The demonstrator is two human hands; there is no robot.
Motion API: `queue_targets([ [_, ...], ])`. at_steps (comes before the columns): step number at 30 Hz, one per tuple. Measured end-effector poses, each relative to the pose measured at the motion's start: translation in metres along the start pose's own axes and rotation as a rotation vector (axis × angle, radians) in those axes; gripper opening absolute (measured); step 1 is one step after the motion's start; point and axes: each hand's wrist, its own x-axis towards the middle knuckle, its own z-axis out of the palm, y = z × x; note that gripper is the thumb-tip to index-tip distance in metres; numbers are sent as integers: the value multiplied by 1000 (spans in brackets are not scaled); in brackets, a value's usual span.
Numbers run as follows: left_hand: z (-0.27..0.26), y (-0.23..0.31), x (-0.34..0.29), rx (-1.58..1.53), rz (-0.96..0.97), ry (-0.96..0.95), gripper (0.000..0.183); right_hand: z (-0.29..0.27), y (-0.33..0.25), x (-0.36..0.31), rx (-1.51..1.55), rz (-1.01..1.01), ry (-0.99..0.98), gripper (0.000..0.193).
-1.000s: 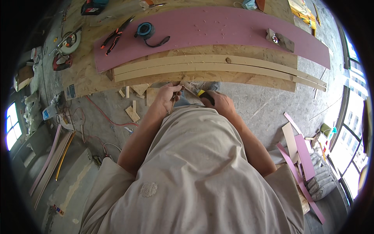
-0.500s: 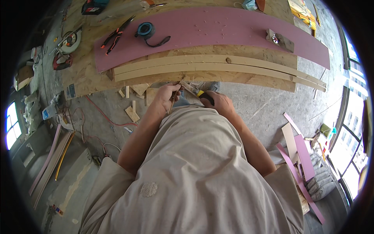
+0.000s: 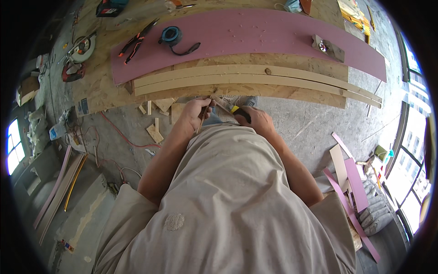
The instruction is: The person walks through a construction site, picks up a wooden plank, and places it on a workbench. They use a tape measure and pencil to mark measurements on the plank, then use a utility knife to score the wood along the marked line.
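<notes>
My left hand [image 3: 197, 109] is closed around a thin wooden stick [image 3: 201, 122], just in front of the bench edge and close to my body. In my right hand [image 3: 258, 120] is a black-and-yellow handled tool [image 3: 235, 110]. Its narrow front part points up and left, its tip close to the fingers of my left hand. I cannot make out the exact kind of tool. Beyond my hands, two long pale wood strips [image 3: 200, 77] lie side by side along the bench's near edge.
On the chipboard bench [image 3: 98, 86] lies a pink board [image 3: 273, 36]. It carries orange-and-black pliers [image 3: 135, 43], a blue tape measure [image 3: 170, 34], a block plane [image 3: 328, 47] and shavings. A circular saw [image 3: 76, 64] sits at left. Offcuts [image 3: 155, 133] and a red cord [image 3: 119, 128] lie on the floor.
</notes>
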Motion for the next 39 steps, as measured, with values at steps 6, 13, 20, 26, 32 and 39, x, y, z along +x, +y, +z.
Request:
queue_targets([
  [6,-1,1,0,1,-10,-9,14,4,1,2,-7,4,38,49],
  [13,-1,2,0,18,-14,-23,15,6,5,4,10,-24,40,49],
  [20,1,1,0,32,1,-8,11,4,3,1,-4,-14,54,46],
  [26,-5,-3,5,0,-6,-24,8,-1,-2,0,-6,-9,3,46],
  [32,-2,-1,3,-2,-6,-9,9,2,1,0,-8,-13,41,46],
  [39,-3,-1,2,-14,-3,-4,11,-1,-2,1,-2,0,-15,45],
])
